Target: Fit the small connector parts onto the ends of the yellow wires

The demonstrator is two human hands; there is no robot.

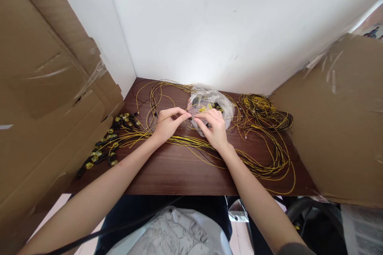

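Note:
My left hand (168, 122) is closed in a pinch at the middle of the table, a thin yellow wire running through its fingers. Facing it, my right hand (213, 125) pinches close by, its fingertips almost meeting the left ones. A small dark piece shows between the two hands, too small to name. Behind and below the hands lies a clear plastic bag (229, 107) with yellow and black parts inside. A long bundle of yellow and black wires (191, 142) stretches across the table under both wrists.
Several black connectors with yellow ends (113, 147) lie at the table's left. A coil of wires (260, 107) rests at the back right. Cardboard walls (60, 79) flank the brown table (179, 175), and a white wall closes the back. A plastic bag (176, 233) lies on my lap.

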